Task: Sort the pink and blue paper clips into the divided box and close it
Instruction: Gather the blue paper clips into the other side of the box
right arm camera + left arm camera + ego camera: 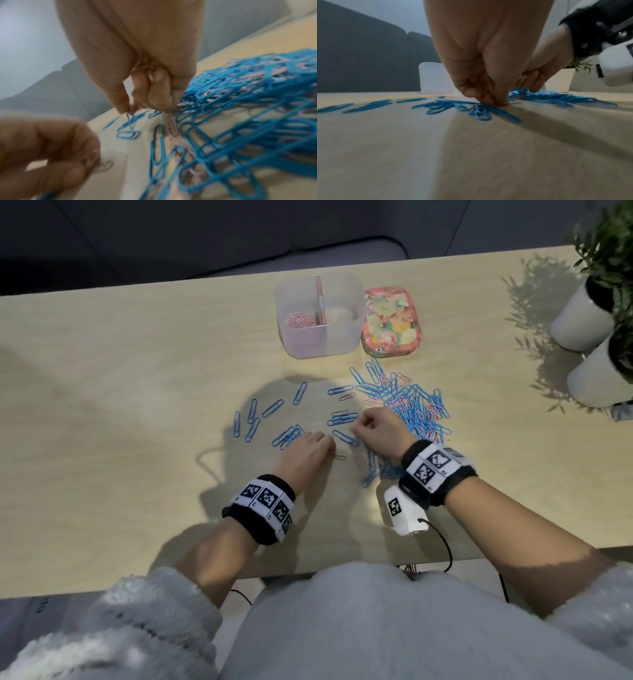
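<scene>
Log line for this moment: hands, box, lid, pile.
left hand: pinching pink clip | right hand: pinching clips | box: open, pink clips in left half | lid: beside box | pile: unsorted

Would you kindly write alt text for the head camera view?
Two hands pick at blue and pink paper clips scattered on a wooden table. Behind stand an open divided box, pink clips in its left half, and a floral lid.

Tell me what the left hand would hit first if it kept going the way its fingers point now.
The left hand points fingertips-down at the table, already touching or nearly touching it beside some blue clips. Straight on, it meets the tabletop at once; a pink clip lies right at the fingertips, though contact is unclear.
</scene>
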Action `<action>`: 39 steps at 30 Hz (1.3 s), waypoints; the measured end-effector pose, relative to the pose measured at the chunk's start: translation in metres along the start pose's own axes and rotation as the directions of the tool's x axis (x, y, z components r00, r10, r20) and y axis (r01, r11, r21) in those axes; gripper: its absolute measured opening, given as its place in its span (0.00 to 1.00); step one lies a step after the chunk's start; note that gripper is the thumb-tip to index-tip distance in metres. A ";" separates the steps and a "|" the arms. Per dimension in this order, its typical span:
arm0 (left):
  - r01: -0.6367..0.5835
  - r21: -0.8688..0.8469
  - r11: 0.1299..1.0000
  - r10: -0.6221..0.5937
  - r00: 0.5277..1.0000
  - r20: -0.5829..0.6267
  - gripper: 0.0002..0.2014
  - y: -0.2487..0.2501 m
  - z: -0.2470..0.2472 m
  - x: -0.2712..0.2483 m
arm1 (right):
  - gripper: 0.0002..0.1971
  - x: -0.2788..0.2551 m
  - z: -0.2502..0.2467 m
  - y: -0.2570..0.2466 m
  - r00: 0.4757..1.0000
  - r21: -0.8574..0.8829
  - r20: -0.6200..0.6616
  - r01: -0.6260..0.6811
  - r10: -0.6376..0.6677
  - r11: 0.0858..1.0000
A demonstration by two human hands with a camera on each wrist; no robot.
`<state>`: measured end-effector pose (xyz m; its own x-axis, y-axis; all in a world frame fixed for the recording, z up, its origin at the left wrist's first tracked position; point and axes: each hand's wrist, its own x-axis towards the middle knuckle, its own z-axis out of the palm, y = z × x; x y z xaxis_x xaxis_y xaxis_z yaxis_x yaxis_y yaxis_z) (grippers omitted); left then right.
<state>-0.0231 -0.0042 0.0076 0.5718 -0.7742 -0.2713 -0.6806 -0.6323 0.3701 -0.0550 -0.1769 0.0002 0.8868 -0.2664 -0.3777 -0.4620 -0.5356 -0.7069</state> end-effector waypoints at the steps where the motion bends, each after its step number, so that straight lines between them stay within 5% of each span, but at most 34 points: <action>1: 0.032 -0.052 0.998 -0.033 0.999 -0.019 0.12 -0.001 0.000 -0.002 | 0.09 0.001 -0.005 0.000 0.999 0.104 0.009 -0.039 0.038 0.994; 4: 0.062 -0.118 0.991 -0.070 0.996 -0.062 0.09 -0.002 0.005 -0.003 | 0.15 0.008 -0.018 -0.002 0.988 0.311 0.084 -0.150 0.130 0.939; 10: 0.000 -0.031 1.000 0.000 1.000 -0.004 0.08 0.006 0.006 0.007 | 0.10 0.023 -0.027 -0.006 0.975 0.349 0.213 -0.137 0.064 0.927; 13: -0.048 0.085 0.995 0.047 0.999 0.013 0.06 0.009 0.004 0.011 | 0.08 0.021 -0.033 -0.007 0.948 0.165 0.317 -0.076 0.020 0.983; 15: -0.065 0.129 0.990 0.055 0.995 0.078 0.07 0.013 -0.001 0.009 | 0.07 0.023 -0.034 -0.011 0.967 0.061 0.255 -0.036 0.019 0.998; 16: -0.089 0.207 0.974 0.088 0.996 0.013 0.09 0.010 0.002 0.011 | 0.07 0.026 -0.034 -0.013 0.979 0.072 0.201 -0.041 0.026 0.997; 21: -0.080 0.138 0.987 0.072 0.995 0.063 0.21 0.009 0.004 0.008 | 0.13 0.048 -0.028 -0.025 0.964 0.394 0.065 -0.262 0.258 0.881; 24: -0.052 0.137 0.989 0.049 0.999 0.021 0.18 0.006 0.005 0.005 | 0.08 0.056 -0.026 -0.023 0.999 0.055 -0.031 -0.042 0.044 0.998; 27: 0.095 -0.153 0.984 -0.091 0.995 0.033 0.10 -0.002 -0.004 0.005 | 0.06 0.058 -0.024 -0.019 0.991 -0.296 0.061 0.128 -0.115 0.947; 29: 0.155 -0.439 0.885 -0.181 0.983 -0.019 0.08 -0.008 -0.009 0.008 | 0.06 0.059 -0.021 -0.017 0.984 -0.408 0.083 0.175 -0.155 0.896; 32: 0.205 -0.754 0.624 -0.298 0.955 0.013 0.08 -0.014 -0.020 0.019 | 0.06 0.057 -0.021 -0.014 0.986 -0.417 0.101 0.166 -0.136 0.894; 37: 0.317 -0.885 0.341 -0.376 0.909 0.181 0.17 -0.013 -0.041 0.045 | 0.05 0.051 -0.031 -0.011 0.981 -0.387 0.164 0.156 -0.099 0.909; 39: 0.370 -0.887 0.278 -0.370 0.893 0.256 0.14 -0.007 -0.046 0.056 | 0.05 0.046 -0.040 -0.007 0.990 -0.215 0.102 0.120 -0.100 0.969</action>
<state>0.0353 -0.0420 0.0304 0.6452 -0.4642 -0.6068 0.4281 -0.4382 0.7904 -0.0107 -0.2176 0.0114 0.9223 -0.1283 -0.3644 -0.3384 -0.7233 -0.6019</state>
